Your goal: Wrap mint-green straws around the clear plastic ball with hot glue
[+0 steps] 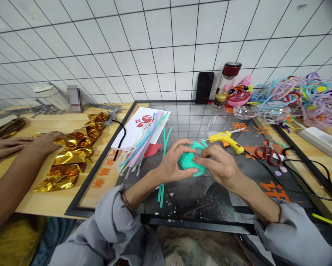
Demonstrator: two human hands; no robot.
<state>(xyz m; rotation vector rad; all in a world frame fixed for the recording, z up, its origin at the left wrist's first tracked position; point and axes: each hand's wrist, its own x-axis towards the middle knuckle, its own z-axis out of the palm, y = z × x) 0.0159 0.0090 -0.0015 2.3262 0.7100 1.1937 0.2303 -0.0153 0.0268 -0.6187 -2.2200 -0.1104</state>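
Note:
A round, ridged teal coil (pixel 188 162), apparently wound from pipe cleaners, is raised a little over the glass-topped table. My left hand (pixel 174 160) wraps round its left side, thumb below and fingers over the top. From the right, my right hand (pixel 219 162) presses thumb and fingers against the coil's edge, where a short teal end (pixel 204 143) sticks up. The fingers partly hide the coil's right side. Just beyond my right hand lies a yellow hot glue gun (pixel 226 139). Loose teal pipe cleaners (pixel 162 190) lie by my left wrist.
Pastel pipe cleaners (pixel 143 147) rest on white paper (pixel 131 123). Red-handled scissors (pixel 269 155) and a black cord (pixel 265 168) lie right. A phone (pixel 204 88) and glass bottle (pixel 223 88) stand behind. Another person's arm (pixel 24 170) touches gold foil (pixel 68 162) at left.

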